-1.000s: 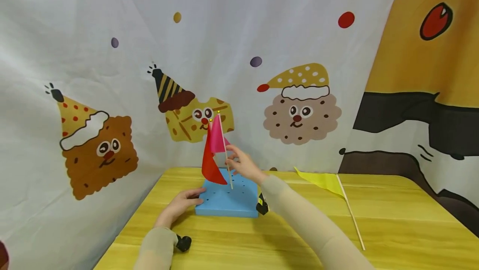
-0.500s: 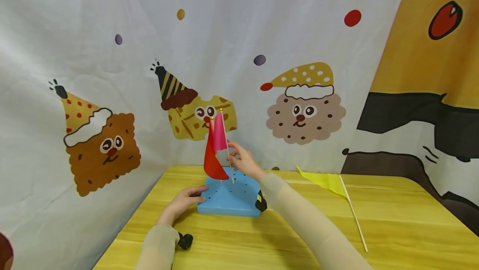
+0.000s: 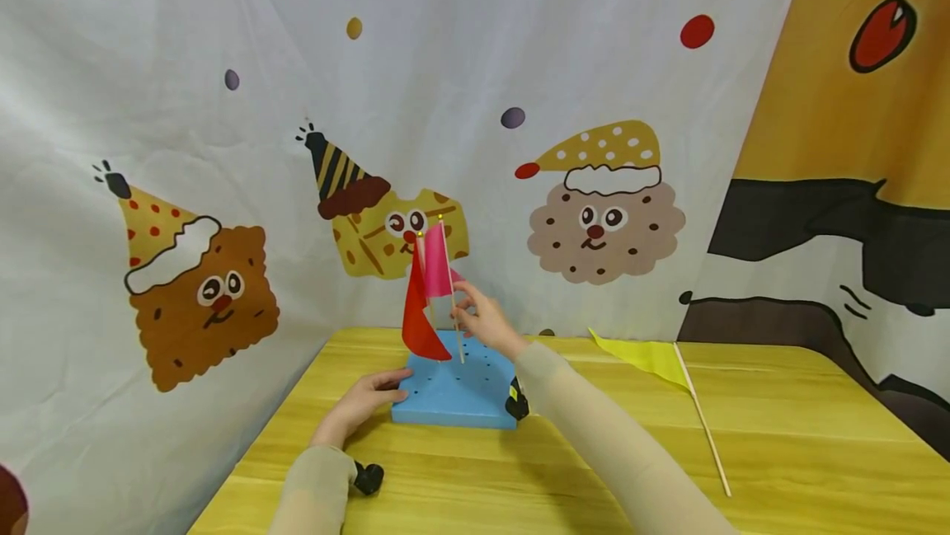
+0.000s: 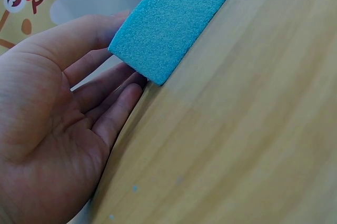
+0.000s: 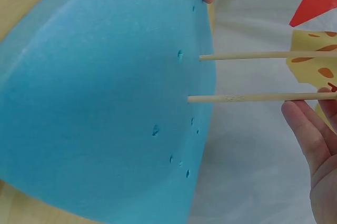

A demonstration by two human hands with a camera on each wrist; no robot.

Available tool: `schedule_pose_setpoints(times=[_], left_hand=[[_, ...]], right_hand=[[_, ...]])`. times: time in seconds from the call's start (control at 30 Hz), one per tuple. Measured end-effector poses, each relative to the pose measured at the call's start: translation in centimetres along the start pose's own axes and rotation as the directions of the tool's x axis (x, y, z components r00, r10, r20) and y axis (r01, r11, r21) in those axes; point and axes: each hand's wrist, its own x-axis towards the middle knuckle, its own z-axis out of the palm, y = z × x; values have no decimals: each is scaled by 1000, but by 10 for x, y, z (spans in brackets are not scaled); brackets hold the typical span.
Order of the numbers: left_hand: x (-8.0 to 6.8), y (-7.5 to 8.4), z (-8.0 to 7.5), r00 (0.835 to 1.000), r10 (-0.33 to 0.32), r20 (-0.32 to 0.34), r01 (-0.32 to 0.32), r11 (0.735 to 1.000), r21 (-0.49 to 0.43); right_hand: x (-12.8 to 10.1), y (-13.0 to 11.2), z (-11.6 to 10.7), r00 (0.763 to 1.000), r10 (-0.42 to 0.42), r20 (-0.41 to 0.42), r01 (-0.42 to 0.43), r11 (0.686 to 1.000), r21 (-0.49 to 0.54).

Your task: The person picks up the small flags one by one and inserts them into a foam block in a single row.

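A blue foam board (image 3: 453, 403) with small holes in its top lies on the table. My left hand (image 3: 364, 403) rests at the board's left edge, its fingers along the side of the foam block (image 4: 158, 29) in the left wrist view. My right hand (image 3: 482, 321) pinches the thin wooden stick (image 5: 253, 98) of a pink flag (image 3: 438, 263) between thumb and fingers. That stick stands nearly upright with its lower end at the board's surface. Just left of it, a red flag (image 3: 421, 329) stands on the board, its stick (image 5: 263, 56) free of both hands.
A yellow triangular flag (image 3: 653, 360) on a wooden stick (image 3: 705, 436) lies on the wood-grain table (image 3: 594, 436) to the right. Behind the table hangs a pale cloth (image 3: 445, 65) printed with cartoon biscuits and cheese.
The head view has shifted slightly. The pink flag's lower end is a little farther back on the board than a second ago. My left hand has kept its place at the board's edge.
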Motion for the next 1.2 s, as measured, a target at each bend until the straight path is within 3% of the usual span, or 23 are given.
schedule_pose_setpoints(times=[0.47,1.2], left_hand=[[-2,2,-2,1000,9,11,-9,1000,-4],[-3,3,-2,1000,-1,9,1,1000,-11]], right_hand=[[-9,4,1,1000,10,-17,-9,999,49],[-14,14,-1,998,52,-26,-51,998,32]])
